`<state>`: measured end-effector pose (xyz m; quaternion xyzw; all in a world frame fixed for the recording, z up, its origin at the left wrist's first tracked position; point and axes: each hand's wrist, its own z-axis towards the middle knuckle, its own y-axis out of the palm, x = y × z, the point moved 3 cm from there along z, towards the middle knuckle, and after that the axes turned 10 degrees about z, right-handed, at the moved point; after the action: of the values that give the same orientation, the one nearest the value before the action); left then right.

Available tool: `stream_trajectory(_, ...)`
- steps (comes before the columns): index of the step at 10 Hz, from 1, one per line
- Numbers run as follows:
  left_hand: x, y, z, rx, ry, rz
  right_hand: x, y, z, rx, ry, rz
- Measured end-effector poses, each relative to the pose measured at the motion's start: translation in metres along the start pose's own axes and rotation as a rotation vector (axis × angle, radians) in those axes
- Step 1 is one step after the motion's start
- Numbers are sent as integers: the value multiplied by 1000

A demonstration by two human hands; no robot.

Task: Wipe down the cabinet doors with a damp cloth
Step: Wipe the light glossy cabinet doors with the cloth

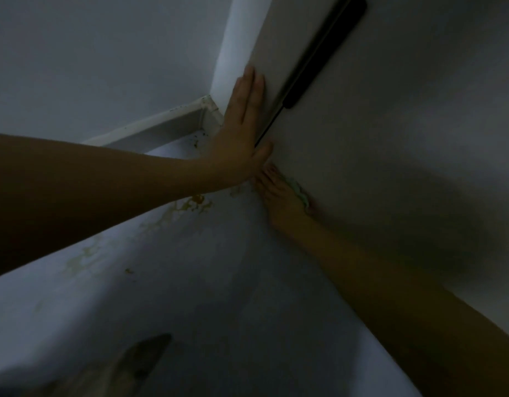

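In dim light, a white cabinet door (391,138) fills the right side, with a dark bar handle (322,53) along its edge. My left hand (242,130) lies flat with straight fingers against the narrower white panel (267,38) beside that handle. Just below it, my right hand (279,193) presses a pale green cloth (300,193) against the lower part of the door, near its bottom edge. The hand covers most of the cloth.
A pale floor (219,282) below the door carries orange and yellowish stains (196,203). A white skirting board (161,124) runs along the wall on the left. A dark blurred shape (141,356) sits at the bottom left.
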<state>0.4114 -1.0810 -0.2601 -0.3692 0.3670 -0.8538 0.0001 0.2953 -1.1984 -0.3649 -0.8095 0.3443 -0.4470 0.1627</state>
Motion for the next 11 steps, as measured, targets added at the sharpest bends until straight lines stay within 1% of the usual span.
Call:
stream_trajectory(1,6,1,0,8,-35,23,20,-40,14,205,120,488)
stream_trajectory(2,9,4,1,23,-51,16,16,-12,3,240,103,178)
stream_trajectory(3,7,3,1,38,-48,16,-1,21,-44,31,5,90)
stream_trajectory(4,9,1,0,31,-81,35,-5,52,-94,69,-105,165)
stream_trajectory(5,20,7,-7,13,-193,-2,-7,72,-143,171,-120,181)
stream_trajectory(6,38,23,-23,-85,-327,-42,-7,85,-165,176,26,190)
stream_trajectory(7,60,38,-35,-193,-464,-13,6,70,-134,117,164,214)
stream_trajectory(8,81,44,-31,-219,-422,-64,15,20,-94,161,12,24)
stream_trajectory(9,95,48,-29,-157,-466,-117,33,-14,-100,226,16,-94)
stream_trajectory(10,98,52,-29,-123,-501,-149,28,25,-144,191,-35,-103)
stream_trajectory(11,93,51,-30,-113,-490,-158,25,51,-177,201,-74,23)
